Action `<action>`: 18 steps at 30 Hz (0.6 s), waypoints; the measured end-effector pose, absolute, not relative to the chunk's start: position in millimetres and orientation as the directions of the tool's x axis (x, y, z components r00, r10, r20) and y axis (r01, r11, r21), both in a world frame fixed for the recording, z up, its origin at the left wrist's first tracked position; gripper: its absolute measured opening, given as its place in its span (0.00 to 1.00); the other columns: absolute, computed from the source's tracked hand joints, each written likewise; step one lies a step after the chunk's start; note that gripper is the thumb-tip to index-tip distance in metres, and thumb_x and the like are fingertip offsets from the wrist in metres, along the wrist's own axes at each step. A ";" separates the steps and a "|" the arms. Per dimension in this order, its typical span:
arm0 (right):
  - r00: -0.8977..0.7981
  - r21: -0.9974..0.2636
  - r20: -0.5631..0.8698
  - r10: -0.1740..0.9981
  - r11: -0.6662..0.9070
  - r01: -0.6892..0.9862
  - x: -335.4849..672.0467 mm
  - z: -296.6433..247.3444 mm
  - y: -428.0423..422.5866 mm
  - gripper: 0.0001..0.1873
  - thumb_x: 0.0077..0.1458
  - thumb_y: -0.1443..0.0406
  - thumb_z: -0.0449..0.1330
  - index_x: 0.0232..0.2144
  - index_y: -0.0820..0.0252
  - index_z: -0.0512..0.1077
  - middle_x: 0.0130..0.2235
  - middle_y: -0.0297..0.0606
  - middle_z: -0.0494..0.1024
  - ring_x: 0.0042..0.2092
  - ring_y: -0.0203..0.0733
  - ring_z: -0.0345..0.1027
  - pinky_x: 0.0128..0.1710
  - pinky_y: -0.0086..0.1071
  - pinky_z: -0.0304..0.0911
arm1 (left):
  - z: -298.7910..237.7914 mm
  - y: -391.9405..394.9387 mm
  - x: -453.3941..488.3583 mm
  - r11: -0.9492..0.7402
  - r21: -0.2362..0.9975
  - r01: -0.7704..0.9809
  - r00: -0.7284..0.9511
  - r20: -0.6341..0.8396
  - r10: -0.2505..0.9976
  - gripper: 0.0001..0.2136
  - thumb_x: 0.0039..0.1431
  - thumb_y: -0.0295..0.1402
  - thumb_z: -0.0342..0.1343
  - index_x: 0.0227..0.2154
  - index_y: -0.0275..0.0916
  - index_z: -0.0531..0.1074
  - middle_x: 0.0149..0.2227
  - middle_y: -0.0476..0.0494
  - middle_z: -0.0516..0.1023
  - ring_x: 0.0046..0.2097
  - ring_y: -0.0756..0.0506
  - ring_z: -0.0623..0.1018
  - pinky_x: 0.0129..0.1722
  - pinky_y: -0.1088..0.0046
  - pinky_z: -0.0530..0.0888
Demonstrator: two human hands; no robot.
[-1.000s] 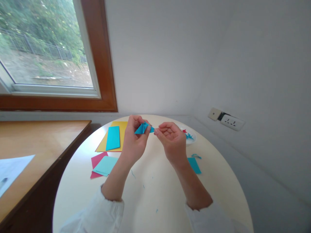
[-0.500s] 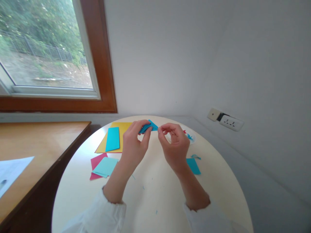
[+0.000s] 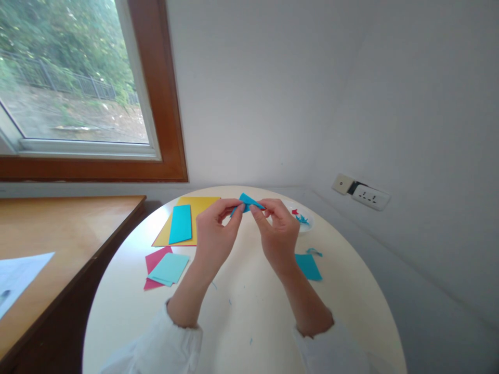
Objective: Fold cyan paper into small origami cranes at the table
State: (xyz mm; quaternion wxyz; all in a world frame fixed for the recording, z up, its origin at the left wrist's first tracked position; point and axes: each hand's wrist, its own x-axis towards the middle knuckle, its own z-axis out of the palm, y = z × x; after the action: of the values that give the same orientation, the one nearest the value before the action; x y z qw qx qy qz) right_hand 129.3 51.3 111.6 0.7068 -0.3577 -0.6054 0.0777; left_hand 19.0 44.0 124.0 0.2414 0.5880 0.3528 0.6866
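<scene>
Above the round cream table (image 3: 249,322) I hold a small folded blue paper piece (image 3: 247,201) between both hands. My left hand (image 3: 216,234) pinches its left end with thumb and fingers closed. My right hand (image 3: 277,231) pinches the right end, fingers curled, fingertips almost touching the left ones. A yellow sheet (image 3: 197,208) with a blue strip (image 3: 181,223) on it lies just behind my left hand.
A light blue sheet (image 3: 169,268) on a pink sheet (image 3: 156,258) lies left of my forearm. Another blue piece (image 3: 309,266) sits by my right wrist, near a small white dish (image 3: 306,222) of scraps. A wooden desk (image 3: 47,234) with white paper (image 3: 17,272) stands left. Wall sockets (image 3: 370,197) are right.
Both hands have drawn closer until the fingertips meet on the blue paper. The paper has turned from an upright fan shape to a flatter fold pointing away from me.
</scene>
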 end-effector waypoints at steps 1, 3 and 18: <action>0.249 -0.580 0.815 0.523 0.743 0.335 130.0 111.6 52.1 0.02 0.50 0.64 0.60 0.28 0.57 0.71 0.29 0.34 0.74 0.32 0.38 0.65 0.30 0.33 0.60 | 123.9 43.8 19.4 -0.626 0.775 0.086 -0.184 0.629 0.755 0.03 0.49 0.30 0.58 0.27 0.37 0.75 0.29 0.45 0.79 0.32 0.47 0.78 0.36 0.72 0.76; 0.246 -0.551 0.835 0.493 0.749 0.369 131.0 111.2 53.1 0.02 0.50 0.65 0.60 0.27 0.57 0.71 0.29 0.35 0.75 0.33 0.38 0.66 0.30 0.33 0.60 | 122.7 44.3 20.1 -0.605 0.792 0.086 -0.164 0.610 0.775 0.03 0.49 0.30 0.58 0.27 0.37 0.75 0.28 0.45 0.79 0.32 0.48 0.78 0.36 0.72 0.76; -0.010 -0.123 0.985 0.175 0.731 0.672 138.9 108.2 56.9 0.08 0.53 0.72 0.56 0.30 0.54 0.73 0.30 0.36 0.77 0.34 0.40 0.69 0.36 0.38 0.64 | 128.3 43.1 21.8 -0.355 0.904 -0.240 -0.146 0.327 0.934 0.13 0.39 0.30 0.64 0.29 0.38 0.67 0.20 0.53 0.77 0.25 0.50 0.76 0.30 0.75 0.72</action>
State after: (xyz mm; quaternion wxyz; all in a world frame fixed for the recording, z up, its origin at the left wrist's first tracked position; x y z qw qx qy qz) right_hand 138.9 56.9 108.2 0.6315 -0.3099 -0.6829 -0.1967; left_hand 21.8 43.1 128.3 0.4403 0.4826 0.3590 0.6666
